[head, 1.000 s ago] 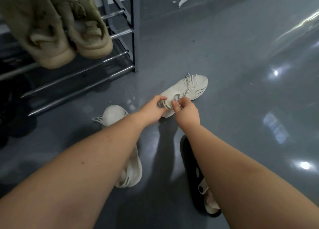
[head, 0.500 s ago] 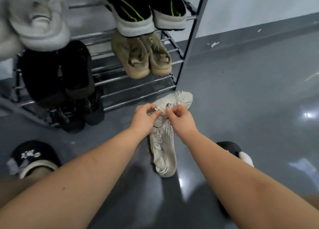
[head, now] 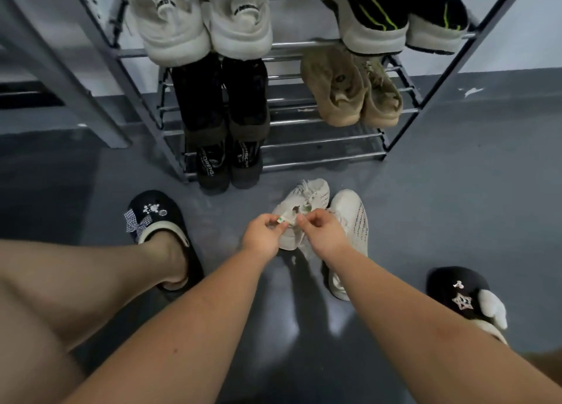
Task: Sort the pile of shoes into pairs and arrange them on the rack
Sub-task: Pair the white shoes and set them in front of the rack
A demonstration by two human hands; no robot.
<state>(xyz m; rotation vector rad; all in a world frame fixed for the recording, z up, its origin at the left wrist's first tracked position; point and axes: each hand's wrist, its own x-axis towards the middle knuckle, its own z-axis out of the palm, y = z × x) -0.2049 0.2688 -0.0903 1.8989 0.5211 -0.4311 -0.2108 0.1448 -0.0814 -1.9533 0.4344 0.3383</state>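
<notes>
The left hand (head: 264, 233) and the right hand (head: 323, 230) are close together, and both pinch the heel tab of a white shoe (head: 299, 210). The hands cover the back part of this shoe, so only its front with the laces shows. A second white shoe (head: 349, 221) stands just beside it on the floor (head: 456, 205), and the right arm hides part of its side. Both shoes are in front of the rack (head: 322, 143), near its bottom right corner. The rack is cut off at the top edge of the view. On it sit a pale grey pair (head: 206, 23), a black pair with green lines (head: 395, 17), a tan pair (head: 352, 90) and a dark pair (head: 226, 123) whose letters are too small to read. The floor is grey and shiny, with light spots on it. A pale wall (head: 541, 38) stands behind the rack. The person wears black slippers (head: 158, 218) with little charms.
</notes>
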